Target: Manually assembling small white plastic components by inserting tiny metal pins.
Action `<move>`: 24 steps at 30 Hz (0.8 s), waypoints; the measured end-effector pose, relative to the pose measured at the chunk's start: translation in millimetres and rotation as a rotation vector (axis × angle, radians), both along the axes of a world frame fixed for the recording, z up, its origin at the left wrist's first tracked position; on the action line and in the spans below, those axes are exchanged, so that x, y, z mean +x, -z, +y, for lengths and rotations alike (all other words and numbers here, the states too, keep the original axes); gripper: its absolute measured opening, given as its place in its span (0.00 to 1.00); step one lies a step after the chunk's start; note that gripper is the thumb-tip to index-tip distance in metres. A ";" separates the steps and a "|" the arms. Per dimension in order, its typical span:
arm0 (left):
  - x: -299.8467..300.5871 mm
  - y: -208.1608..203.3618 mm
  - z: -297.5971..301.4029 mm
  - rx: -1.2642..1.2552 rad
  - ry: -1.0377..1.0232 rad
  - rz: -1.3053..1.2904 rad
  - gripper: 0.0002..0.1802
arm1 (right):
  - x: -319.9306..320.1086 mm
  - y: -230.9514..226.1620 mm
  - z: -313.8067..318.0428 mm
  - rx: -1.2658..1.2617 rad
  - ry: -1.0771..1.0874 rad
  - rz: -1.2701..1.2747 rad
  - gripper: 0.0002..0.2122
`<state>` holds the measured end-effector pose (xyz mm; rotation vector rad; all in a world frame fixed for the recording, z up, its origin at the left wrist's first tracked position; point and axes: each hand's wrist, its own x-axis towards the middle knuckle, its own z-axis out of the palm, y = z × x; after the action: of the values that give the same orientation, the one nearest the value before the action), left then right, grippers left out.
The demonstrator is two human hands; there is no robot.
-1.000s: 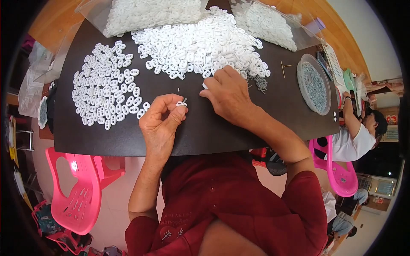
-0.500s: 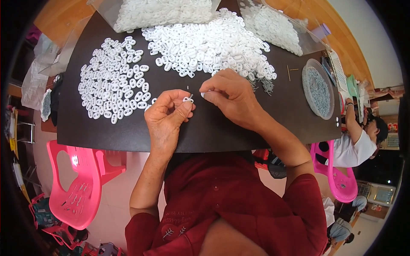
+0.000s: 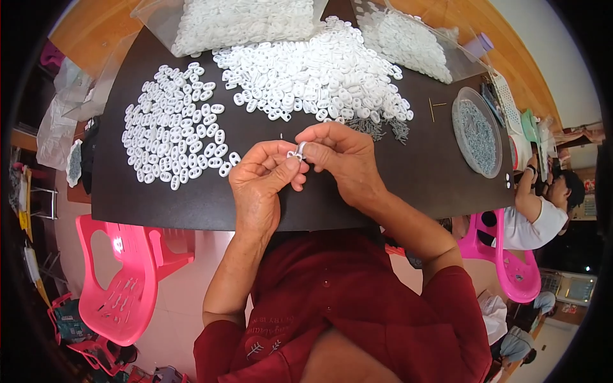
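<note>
White plastic ring point(image 3: 297, 152) pinched between my two hands.
My left hand point(image 3: 262, 182) and right hand point(image 3: 341, 159) both gripped it above the dark desk point(image 3: 415, 172), near the white ring heap point(image 3: 313, 76).

The left hand point(image 3: 260, 180) and right hand point(image 3: 341, 159) meet over the near middle of the tabletop point(image 3: 421, 179), pinching one small ring piece point(image 3: 297, 152) between them. Behind them lies a large heap of rings point(image 3: 313, 76); to its left, a flatter spread of rings point(image 3: 175, 131). A round dish point(image 3: 477, 136) sits to the right. A stool point(image 3: 121, 281) stands below the table's left edge.
</note>
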<state>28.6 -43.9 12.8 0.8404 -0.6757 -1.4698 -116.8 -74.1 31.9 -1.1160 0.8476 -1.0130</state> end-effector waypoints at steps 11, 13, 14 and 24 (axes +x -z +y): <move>-0.1 -6.7 4.7 -0.021 -0.042 -0.156 0.08 | -9.7 -2.2 -7.1 0.007 0.059 0.111 0.08; -1.8 -8.9 6.1 -0.037 -0.061 -0.212 0.08 | -11.8 -1.7 -9.2 0.013 0.045 0.105 0.07; -2.3 -9.5 6.6 -0.051 -0.060 -0.262 0.08 | -11.8 -1.9 -9.4 0.013 0.045 0.105 0.07; -5.7 -11.2 8.6 -0.048 -0.066 -0.348 0.11 | -7.5 1.3 -9.7 0.001 0.058 0.096 0.07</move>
<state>22.9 -35.3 24.1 1.0834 -0.9295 -1.2542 -124.3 -83.7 30.6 -1.1519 0.9621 -1.0134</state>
